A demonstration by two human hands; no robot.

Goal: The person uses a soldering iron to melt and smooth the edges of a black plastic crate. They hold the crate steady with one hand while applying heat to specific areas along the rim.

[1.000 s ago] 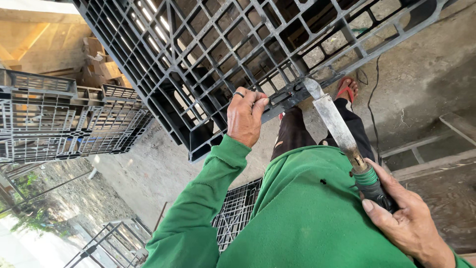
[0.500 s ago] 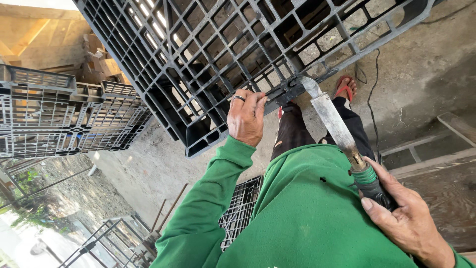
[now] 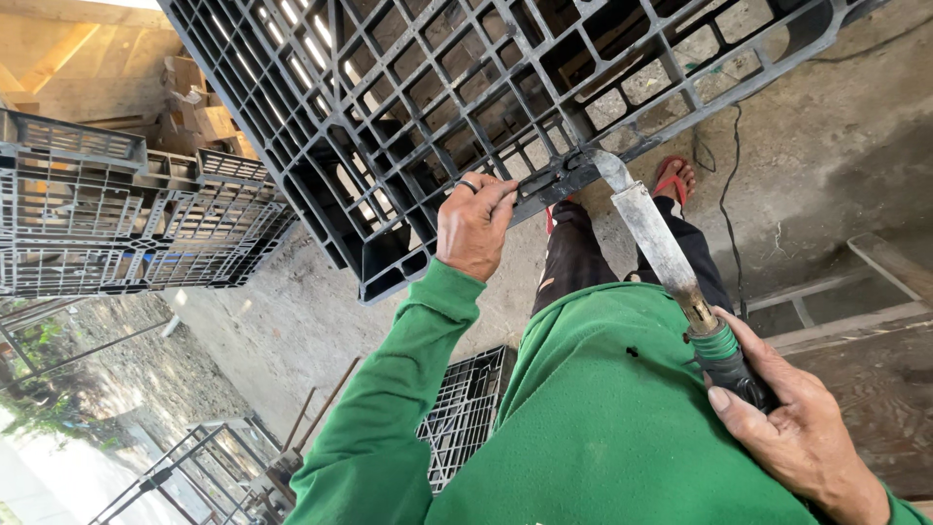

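A large black plastic pallet (image 3: 408, 107) stands tilted in front of me, its grid of ribs facing me. My left hand (image 3: 473, 226), with a ring on one finger, grips the pallet's lower edge. My right hand (image 3: 789, 428) is closed around the green and black handle of a tool with a long flat metal blade (image 3: 653, 233). The blade's bent tip touches the pallet's edge rail just right of my left hand. Both arms are in green sleeves.
More grey and black pallets (image 3: 117, 224) are stacked at the left. Another black grid piece (image 3: 465, 408) lies on the concrete floor below. A black cable (image 3: 724, 194) runs over the ground near my sandalled foot (image 3: 673, 177). Metal frames (image 3: 194, 467) stand at lower left.
The view has shifted a little; my left hand still grips the pallet edge and the blade tip stays at the rail. No clear movement of the tool.
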